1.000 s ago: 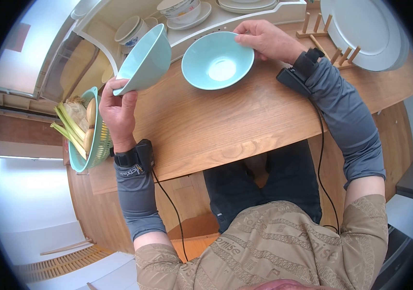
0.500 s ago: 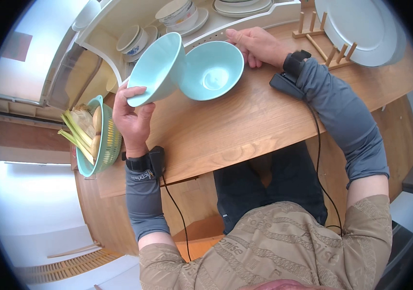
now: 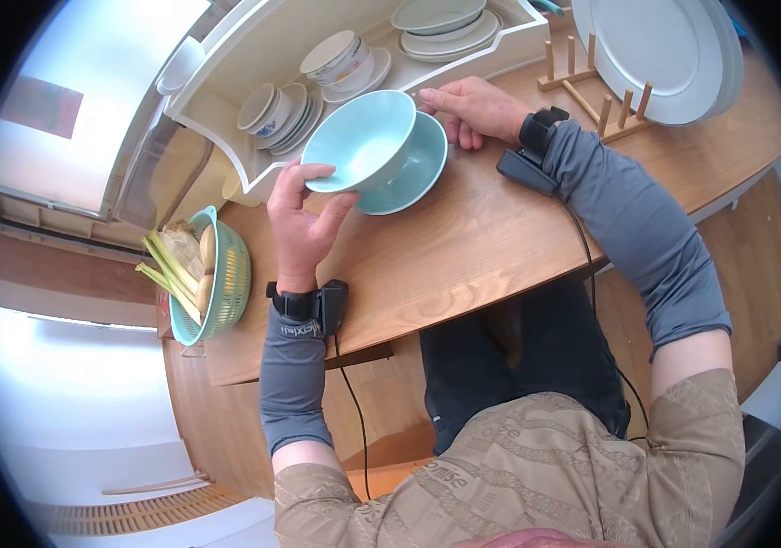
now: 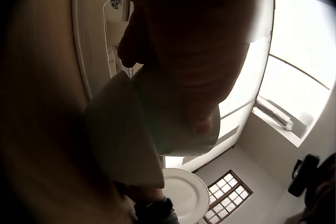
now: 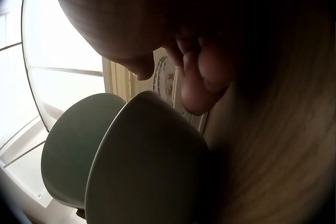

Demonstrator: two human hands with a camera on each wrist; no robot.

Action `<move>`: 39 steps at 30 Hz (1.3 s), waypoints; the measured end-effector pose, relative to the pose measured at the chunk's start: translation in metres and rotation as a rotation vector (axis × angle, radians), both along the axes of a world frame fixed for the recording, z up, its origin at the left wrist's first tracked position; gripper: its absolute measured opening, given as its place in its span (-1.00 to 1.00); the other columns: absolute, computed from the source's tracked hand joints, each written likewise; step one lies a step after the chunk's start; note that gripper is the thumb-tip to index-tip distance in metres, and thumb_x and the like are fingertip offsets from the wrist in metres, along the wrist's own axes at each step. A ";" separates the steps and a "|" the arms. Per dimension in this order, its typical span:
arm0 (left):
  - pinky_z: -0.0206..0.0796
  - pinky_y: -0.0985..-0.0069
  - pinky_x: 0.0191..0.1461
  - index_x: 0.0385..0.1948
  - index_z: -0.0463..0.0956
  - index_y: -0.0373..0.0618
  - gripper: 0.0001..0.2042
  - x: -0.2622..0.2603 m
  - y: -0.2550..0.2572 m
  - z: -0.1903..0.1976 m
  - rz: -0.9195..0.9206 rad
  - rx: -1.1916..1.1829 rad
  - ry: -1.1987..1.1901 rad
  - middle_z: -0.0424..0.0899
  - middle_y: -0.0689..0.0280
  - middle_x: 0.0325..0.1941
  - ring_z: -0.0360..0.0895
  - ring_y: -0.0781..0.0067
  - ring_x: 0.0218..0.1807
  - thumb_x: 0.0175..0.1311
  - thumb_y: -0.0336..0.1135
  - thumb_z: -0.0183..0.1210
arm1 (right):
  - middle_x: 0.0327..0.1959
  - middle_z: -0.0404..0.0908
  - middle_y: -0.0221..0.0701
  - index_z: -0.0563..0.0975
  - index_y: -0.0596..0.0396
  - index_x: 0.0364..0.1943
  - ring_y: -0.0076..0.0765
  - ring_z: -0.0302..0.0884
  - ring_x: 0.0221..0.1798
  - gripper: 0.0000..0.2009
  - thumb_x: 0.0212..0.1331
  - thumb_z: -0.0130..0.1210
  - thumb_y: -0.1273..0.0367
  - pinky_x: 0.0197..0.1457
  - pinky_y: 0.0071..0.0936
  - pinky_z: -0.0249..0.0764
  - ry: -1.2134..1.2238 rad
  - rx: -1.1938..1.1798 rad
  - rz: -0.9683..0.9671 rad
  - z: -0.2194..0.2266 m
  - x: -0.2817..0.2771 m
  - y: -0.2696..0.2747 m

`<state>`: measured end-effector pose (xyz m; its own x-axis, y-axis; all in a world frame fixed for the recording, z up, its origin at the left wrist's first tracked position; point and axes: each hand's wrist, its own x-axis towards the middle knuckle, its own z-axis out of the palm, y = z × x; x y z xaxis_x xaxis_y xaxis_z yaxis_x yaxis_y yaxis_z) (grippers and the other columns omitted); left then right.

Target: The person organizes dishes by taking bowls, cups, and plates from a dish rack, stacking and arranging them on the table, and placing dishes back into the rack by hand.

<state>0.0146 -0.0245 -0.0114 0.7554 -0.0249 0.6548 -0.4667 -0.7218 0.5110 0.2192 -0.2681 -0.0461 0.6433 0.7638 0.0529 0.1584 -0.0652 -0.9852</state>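
My left hand (image 3: 303, 226) pinches the near-left rim of a light turquoise bowl (image 3: 361, 139), thumb outside and fingers over the edge. This bowl is tilted and raised, overlapping a second turquoise bowl (image 3: 424, 172) in the head view. The second bowl stands upright on the wooden table, part of its inside hidden behind the first. Beside its far-right rim is my right hand (image 3: 484, 110), fingers loosely curled, holding nothing. From the right wrist, the standing bowl (image 5: 144, 156) appears just below the thumb, with the raised bowl (image 5: 79, 145) behind it.
A white shelf (image 3: 226, 137) at the back holds stacked bowls (image 3: 340, 59) and plates (image 3: 450, 41). Large white plates (image 3: 655, 55) stand by a wooden peg rack (image 3: 605, 114) at the right. A turquoise basket (image 3: 226, 283) of vegetables sits at the left table edge.
My left hand has brought its bowl rightward and lower, over the standing bowl. My right hand has let go of the standing bowl's rim and stays close beside it. The head view has shifted.
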 end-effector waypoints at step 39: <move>0.35 0.23 0.38 0.23 0.50 -0.24 -0.23 -0.006 -0.015 0.003 0.054 0.229 0.232 0.53 -0.03 0.30 0.48 0.10 0.35 0.03 0.07 0.53 | -0.55 0.57 -0.49 0.63 0.17 -0.10 -0.63 0.47 -0.63 -0.62 0.52 -0.03 0.12 -0.60 -0.63 0.40 -0.034 -0.053 0.003 -0.004 0.006 0.005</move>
<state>0.0090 -0.0398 -0.0088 0.8881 -0.1070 0.4471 -0.3145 -0.8508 0.4211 0.2254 -0.2634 -0.0502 0.6399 0.7677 0.0344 0.1919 -0.1163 -0.9745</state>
